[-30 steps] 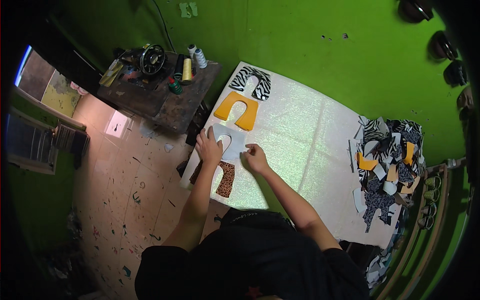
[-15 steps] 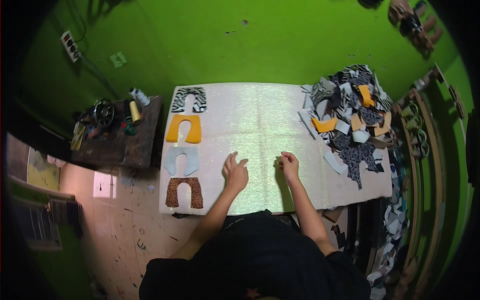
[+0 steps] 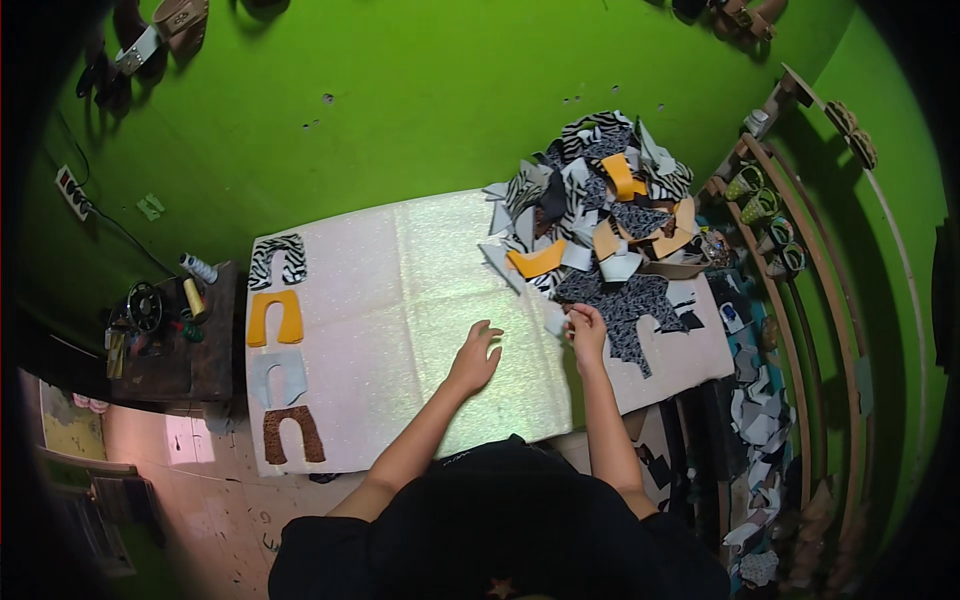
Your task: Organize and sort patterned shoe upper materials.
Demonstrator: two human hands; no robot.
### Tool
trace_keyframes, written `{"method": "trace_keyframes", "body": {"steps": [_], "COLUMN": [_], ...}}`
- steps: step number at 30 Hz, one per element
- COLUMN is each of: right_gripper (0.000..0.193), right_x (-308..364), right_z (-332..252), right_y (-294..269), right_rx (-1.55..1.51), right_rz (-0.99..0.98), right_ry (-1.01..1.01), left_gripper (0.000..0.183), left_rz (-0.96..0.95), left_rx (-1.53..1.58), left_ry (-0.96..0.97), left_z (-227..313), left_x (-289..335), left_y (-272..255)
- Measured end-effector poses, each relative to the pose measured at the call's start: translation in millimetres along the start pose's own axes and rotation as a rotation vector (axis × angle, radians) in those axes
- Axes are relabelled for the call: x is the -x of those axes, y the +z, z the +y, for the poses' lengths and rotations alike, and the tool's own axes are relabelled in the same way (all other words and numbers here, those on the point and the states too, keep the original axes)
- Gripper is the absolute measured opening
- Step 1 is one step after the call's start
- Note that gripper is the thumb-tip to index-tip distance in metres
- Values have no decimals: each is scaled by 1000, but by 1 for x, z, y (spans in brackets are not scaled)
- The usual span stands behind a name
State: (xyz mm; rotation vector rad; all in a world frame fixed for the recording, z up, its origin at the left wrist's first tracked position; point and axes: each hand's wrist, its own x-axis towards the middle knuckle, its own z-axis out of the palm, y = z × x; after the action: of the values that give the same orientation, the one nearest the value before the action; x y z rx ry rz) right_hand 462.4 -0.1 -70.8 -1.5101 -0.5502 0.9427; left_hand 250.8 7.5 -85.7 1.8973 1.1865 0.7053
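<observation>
My right hand [image 3: 587, 332] is at the lower left edge of the scrap pile, its thumb and fingers pinched together at a small light grey scrap [image 3: 554, 320]. The hand covers part of that scrap. Over the bare table cover, my left hand [image 3: 476, 358] holds nothing, with its fingers apart. Beside the right hand lies a grey-and-black patterned fabric piece [image 3: 622, 300] with cut-outs. Along the table's left side runs a column of arch-shaped pieces: zebra-striped [image 3: 291, 258], orange-yellow [image 3: 290, 318], light grey [image 3: 292, 377] and brown spotted [image 3: 306, 432].
A mixed scrap heap [image 3: 600, 190] fills the table's far right. To the left stands a dark wooden bench [image 3: 185, 345] with a wheel [image 3: 145, 307] and thread spools [image 3: 195, 290]. A wooden rack [image 3: 800, 380] carrying sandals [image 3: 760, 205] lines the right wall. More scraps [image 3: 758, 400] lie below it.
My view has swung to the right. My right hand has moved across the table to the light grey scrap, and my left hand has followed rightward with its fingers apart.
</observation>
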Motion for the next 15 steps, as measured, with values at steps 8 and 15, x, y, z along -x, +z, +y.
{"method": "trace_keyframes", "body": {"steps": [8,15], "right_gripper": [16,18], "right_x": [-84,-114], "right_z": [-58,-86], "right_y": [-30,11], "right_rx": [441,1192], "right_rz": [19,132], "right_ry": [-501,-885], "left_gripper": [30,32], "left_rz": [-51,-65], "left_rx": [72,104], "left_ry": [114,122], "left_z": [36,48], "left_x": [-61,-76], "left_y": [40,67]}}
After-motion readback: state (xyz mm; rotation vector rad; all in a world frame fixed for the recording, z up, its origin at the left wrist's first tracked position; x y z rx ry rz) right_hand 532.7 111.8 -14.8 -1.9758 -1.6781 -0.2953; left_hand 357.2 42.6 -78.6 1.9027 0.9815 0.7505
